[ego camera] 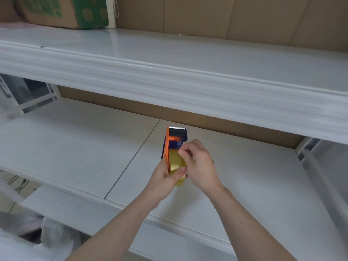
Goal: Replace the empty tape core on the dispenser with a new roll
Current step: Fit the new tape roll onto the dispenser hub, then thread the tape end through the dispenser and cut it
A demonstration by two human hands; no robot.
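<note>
The left hand [165, 176] grips the dispenser [170, 142] with the tape roll [176, 162] already on it, above the shelf [75, 147]. The right hand [199, 162] has its fingers [183, 152] pinched at the roll's top, probably on the tape end. Pull the end slowly toward the blade [177, 127], keeping it flat.

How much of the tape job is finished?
Done: a full yellowish roll already sits on the orange dispenser, and no empty core is in sight. In hand: the left hand steadies both while the right hand pinches at the roll's top. Left: leading tape up to the toothed blade.
</note>
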